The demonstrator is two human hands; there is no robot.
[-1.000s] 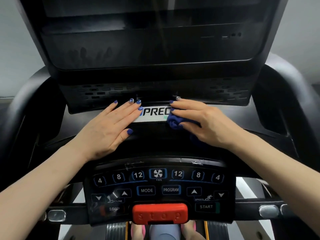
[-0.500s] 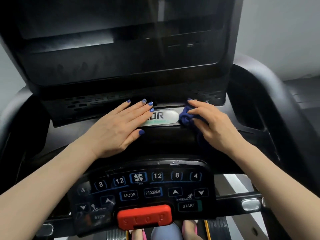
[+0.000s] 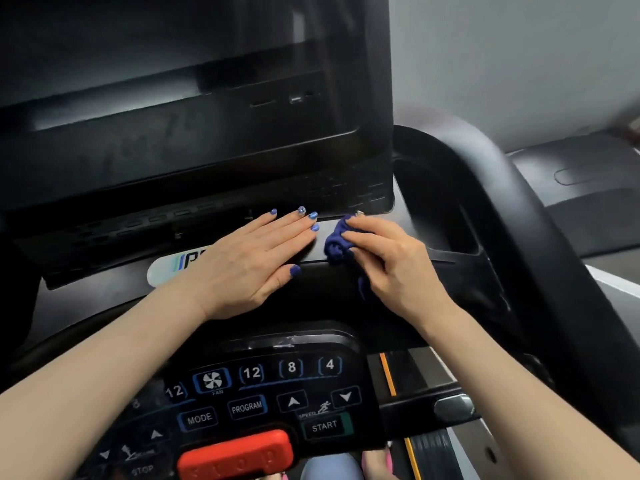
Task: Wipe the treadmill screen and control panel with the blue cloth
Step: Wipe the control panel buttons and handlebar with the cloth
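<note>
1. Head view, hands: the left hand lies flat, palm down, on the black ledge below the treadmill screen, fingers straight and together, thumb out to the side, forearm coming in from the lower left. It covers part of a white logo plate.
2. The right hand has its fingers curled round the bunched blue cloth, pressing it to the same ledge just beside the left fingertips. A bit of the cloth trails under the palm. The right forearm enters from the lower right.
3. Writing: the logo plate shows blue stripes and the letter "P"; the rest is hidden by the left hand.
4. The control panel sits lower, near the body, and reads "12", "8", "4", "FAN", "MODE", "PROGRAM", "SPEED", "START" and "STOP", with arrow keys.
5. A red stop bar lies at the panel's bottom edge; its raised lettering is too blurred to read.
</note>
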